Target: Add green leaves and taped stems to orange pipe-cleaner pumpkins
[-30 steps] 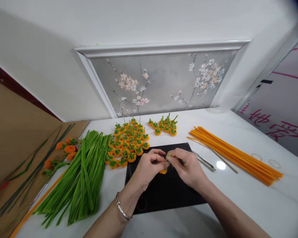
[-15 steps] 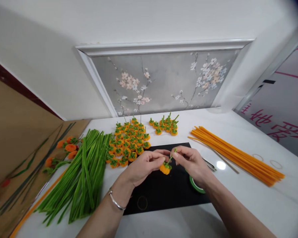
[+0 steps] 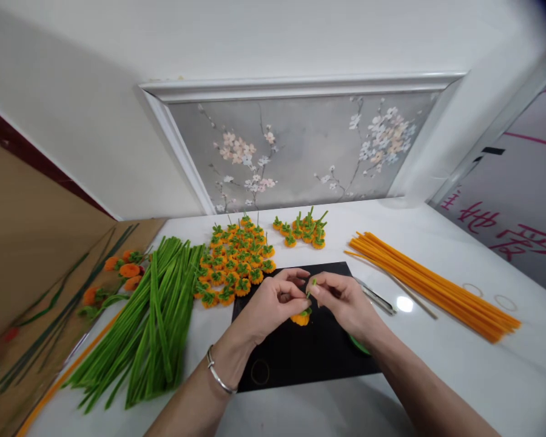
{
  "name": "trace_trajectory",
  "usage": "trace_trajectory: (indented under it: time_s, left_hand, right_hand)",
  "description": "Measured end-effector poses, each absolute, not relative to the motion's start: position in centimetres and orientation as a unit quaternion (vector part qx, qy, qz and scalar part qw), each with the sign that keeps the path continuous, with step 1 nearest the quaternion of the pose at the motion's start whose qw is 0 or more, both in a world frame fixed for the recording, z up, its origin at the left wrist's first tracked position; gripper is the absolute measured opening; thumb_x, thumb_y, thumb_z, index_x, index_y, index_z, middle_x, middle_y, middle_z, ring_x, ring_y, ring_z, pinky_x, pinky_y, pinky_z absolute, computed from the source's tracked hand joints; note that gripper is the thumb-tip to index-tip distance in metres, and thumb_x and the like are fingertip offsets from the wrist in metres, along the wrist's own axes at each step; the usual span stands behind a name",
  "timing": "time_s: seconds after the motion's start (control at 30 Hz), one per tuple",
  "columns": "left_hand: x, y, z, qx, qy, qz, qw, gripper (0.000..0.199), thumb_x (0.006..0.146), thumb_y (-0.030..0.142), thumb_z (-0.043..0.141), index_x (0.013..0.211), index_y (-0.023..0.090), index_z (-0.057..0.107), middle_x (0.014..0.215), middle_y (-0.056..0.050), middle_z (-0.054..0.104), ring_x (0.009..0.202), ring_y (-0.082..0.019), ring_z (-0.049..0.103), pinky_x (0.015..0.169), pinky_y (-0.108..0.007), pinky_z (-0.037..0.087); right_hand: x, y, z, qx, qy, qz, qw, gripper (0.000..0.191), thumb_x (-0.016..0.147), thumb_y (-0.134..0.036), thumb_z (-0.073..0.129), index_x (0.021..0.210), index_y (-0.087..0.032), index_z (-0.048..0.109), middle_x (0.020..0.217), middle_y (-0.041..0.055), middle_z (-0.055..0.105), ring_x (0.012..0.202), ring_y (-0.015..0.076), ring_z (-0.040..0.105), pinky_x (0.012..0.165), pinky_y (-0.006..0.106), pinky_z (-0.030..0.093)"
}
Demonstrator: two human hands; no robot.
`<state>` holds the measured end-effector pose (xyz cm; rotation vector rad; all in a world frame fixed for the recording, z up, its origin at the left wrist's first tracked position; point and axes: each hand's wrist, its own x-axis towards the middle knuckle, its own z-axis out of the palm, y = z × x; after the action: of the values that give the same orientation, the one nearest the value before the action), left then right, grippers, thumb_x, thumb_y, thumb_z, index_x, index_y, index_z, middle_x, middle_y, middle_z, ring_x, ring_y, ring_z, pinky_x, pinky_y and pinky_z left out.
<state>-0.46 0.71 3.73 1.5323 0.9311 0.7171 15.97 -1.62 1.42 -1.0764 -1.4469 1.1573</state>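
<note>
Above a black mat (image 3: 316, 358), a small orange flower (image 3: 301, 318) with a green top hangs between my hands. My left hand (image 3: 273, 303) is closed, its thumb and fingertips pinching the flower's green stem just above the orange part. My right hand (image 3: 346, 300) pinches the upper end of the same stem. Fingers partly hide the stem. Under my right hand, the edge of a green ring-shaped roll (image 3: 358, 346) shows on the mat. Metal tweezers (image 3: 377, 298) lie beside that hand.
Many similar flowers (image 3: 242, 269) stand behind my left hand, with a smaller group (image 3: 307, 229) farther back. Green fuzzy stems (image 3: 150, 321) lie at left, near orange blooms (image 3: 130, 271) on brown paper. Orange fuzzy stems (image 3: 432, 285) lie at right.
My left hand has moved slightly right and now pinches the stem close to the flower. My right hand has shifted slightly left, and the flower sits a little lower.
</note>
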Motion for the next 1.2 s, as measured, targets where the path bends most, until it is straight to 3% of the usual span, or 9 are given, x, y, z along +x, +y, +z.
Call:
trace_trajectory:
  time_s: [0.2,0.33,0.4,0.47,0.57,0.7,0.83,0.93,1.2]
  left_hand:
    - [0.1,0.0,3.7,0.742,0.439,0.332,0.383,0.015,0.071,0.012,0.063,0.057,0.017,0.064,0.115,-0.006,0.058,0.109,-0.022,0.054,0.096,-0.033,0.039]
    - [0.0,-0.5,4.2,0.768,0.45,0.314,0.33,0.014,0.073,0.015,0.063,0.06,0.018,0.067,0.122,-0.006,0.056,0.108,-0.023,0.054,0.096,-0.035,0.039]
    - [-0.3,-0.4,4.7,0.766,0.453,0.293,0.349,0.005,0.071,0.02,0.067,0.072,0.02,0.072,0.126,-0.006,0.054,0.11,-0.025,0.053,0.097,-0.036,0.039]
    - [-0.8,0.0,5.1,0.749,0.447,0.262,0.412,0.016,0.071,0.024,0.068,0.086,0.022,0.074,0.129,-0.006,0.052,0.109,-0.025,0.054,0.094,-0.035,0.041]
    - [-1.4,0.7,5.4,0.704,0.415,0.243,0.522,0.02,0.079,0.026,0.06,0.092,0.021,0.074,0.126,-0.007,0.055,0.107,-0.024,0.056,0.089,-0.033,0.043]
    - [-1.0,1.1,5.1,0.669,0.362,0.256,0.596,0.022,0.083,0.029,0.056,0.086,0.017,0.075,0.115,-0.008,0.062,0.102,-0.022,0.057,0.088,-0.031,0.042]
    - [-0.2,0.9,4.5,0.63,0.367,0.272,0.628,0.014,0.076,0.025,0.065,0.07,0.014,0.073,0.109,-0.007,0.062,0.092,-0.019,0.058,0.081,-0.028,0.044]
    - [0.0,0.7,4.0,0.614,0.388,0.306,0.615,0.011,0.07,0.019,0.069,0.061,0.014,0.07,0.112,-0.008,0.059,0.097,-0.02,0.057,0.083,-0.028,0.043]
    - [-0.3,0.6,3.4,0.591,0.386,0.311,0.636,0.004,0.067,0.018,0.071,0.069,0.014,0.072,0.119,-0.009,0.056,0.102,-0.022,0.057,0.084,-0.029,0.044]
  right_hand:
    - [15.6,-1.6,0.9,-0.48,-0.574,0.455,0.482,0.019,0.083,-0.031,0.055,0.072,-0.016,0.059,0.065,-0.001,0.052,0.059,0.0115,0.043,0.056,0.024,0.034]
    - [15.6,-1.5,1.3,-0.482,-0.554,0.466,0.493,0.02,0.081,-0.034,0.057,0.072,-0.016,0.06,0.064,-0.0009,0.052,0.058,0.0117,0.043,0.055,0.024,0.035]
    - [15.9,-1.4,1.6,-0.478,-0.541,0.481,0.498,0.023,0.081,-0.037,0.058,0.072,-0.016,0.06,0.062,-0.0011,0.05,0.057,0.0114,0.043,0.054,0.023,0.035]
    - [16.3,-1.3,1.7,-0.473,-0.53,0.494,0.501,0.026,0.081,-0.04,0.058,0.071,-0.016,0.06,0.059,-0.0017,0.047,0.055,0.0105,0.04,0.051,0.023,0.032]
    - [16.6,-1.3,1.8,-0.462,-0.519,0.517,0.5,0.029,0.081,-0.043,0.059,0.069,-0.016,0.059,0.057,-0.0025,0.044,0.052,0.0093,0.036,0.047,0.022,0.027]
    - [16.3,-1.5,1.7,-0.443,-0.512,0.547,0.493,0.029,0.081,-0.043,0.06,0.069,-0.016,0.059,0.058,-0.0021,0.047,0.053,0.0095,0.038,0.048,0.022,0.029]
    - [15.9,-1.6,1.7,-0.422,-0.522,0.556,0.49,0.029,0.081,-0.04,0.06,0.065,-0.016,0.058,0.06,-0.0021,0.049,0.058,0.0105,0.041,0.055,0.023,0.033]
    - [15.7,-1.6,1.7,-0.437,-0.527,0.543,0.486,0.029,0.08,-0.04,0.061,0.063,-0.016,0.058,0.058,-0.0029,0.047,0.056,0.0101,0.039,0.054,0.023,0.032]
    - [15.9,-1.5,1.5,-0.442,-0.523,0.54,0.489,0.029,0.08,-0.041,0.061,0.066,-0.016,0.061,0.061,-0.0004,0.052,0.057,0.0111,0.042,0.053,0.024,0.033]
